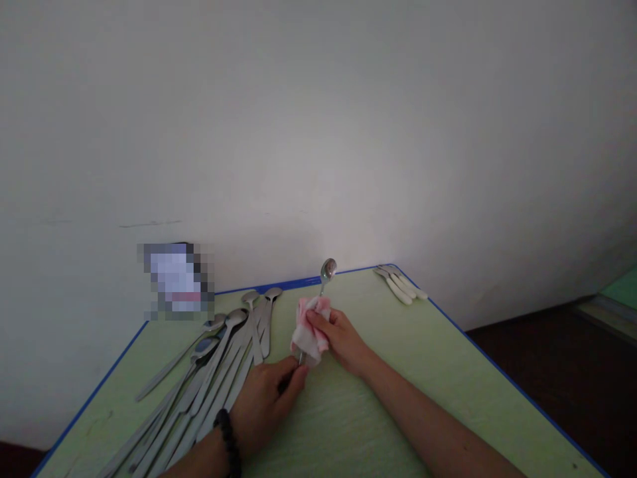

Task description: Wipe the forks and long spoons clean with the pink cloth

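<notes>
Spoon pile (219,372): at eight o'clock on the counter (368,425). Left hand (271,395) (beaded bracelet at wrist): pinching handle end of upright-tilted spoon (328,269), centre. Right hand (338,335): gripping pink-white cloth (308,332) around it. White-handled cutlery (401,284): one o'clock.

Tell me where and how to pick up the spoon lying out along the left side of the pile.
Pinch its handle about midway, from above and the left. That slim length slants away from the neighbouring spoons, leaving its left side open, while the bowl sits close beside them, where fingers would probably catch.
</notes>
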Action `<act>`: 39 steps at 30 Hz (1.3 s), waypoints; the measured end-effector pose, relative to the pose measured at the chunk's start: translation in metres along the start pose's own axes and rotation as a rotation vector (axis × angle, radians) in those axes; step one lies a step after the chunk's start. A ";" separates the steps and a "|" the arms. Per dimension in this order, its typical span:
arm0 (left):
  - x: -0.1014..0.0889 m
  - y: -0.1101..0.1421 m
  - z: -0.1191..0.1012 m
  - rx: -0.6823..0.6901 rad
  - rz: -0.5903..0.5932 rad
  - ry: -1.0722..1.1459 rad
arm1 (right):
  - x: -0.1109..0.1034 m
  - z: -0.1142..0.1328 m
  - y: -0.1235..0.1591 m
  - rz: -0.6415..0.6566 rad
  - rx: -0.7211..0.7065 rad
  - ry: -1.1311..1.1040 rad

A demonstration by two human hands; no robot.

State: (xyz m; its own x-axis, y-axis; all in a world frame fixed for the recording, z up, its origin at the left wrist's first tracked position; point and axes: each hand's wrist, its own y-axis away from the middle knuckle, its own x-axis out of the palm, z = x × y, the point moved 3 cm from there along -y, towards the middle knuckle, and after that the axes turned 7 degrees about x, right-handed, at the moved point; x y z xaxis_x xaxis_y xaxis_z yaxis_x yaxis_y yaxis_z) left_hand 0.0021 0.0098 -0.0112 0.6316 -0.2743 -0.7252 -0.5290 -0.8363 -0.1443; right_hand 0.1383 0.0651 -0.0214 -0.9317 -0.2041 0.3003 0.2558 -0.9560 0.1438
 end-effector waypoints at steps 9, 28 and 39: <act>-0.001 0.001 0.001 -0.035 0.001 0.124 | 0.002 0.000 0.000 0.039 0.024 -0.180; 0.004 0.005 0.003 -0.055 -0.041 0.313 | 0.003 0.005 0.005 0.204 0.054 -0.308; 0.003 -0.001 -0.002 -0.111 0.002 0.202 | 0.002 0.001 0.004 0.254 0.080 -0.071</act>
State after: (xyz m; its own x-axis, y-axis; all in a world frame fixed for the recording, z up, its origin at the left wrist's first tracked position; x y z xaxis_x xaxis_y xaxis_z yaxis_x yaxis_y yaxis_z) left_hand 0.0055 0.0093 -0.0117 0.7369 -0.3560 -0.5747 -0.4717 -0.8797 -0.0599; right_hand 0.1380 0.0606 -0.0197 -0.8156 -0.4174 0.4008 0.5013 -0.8556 0.1290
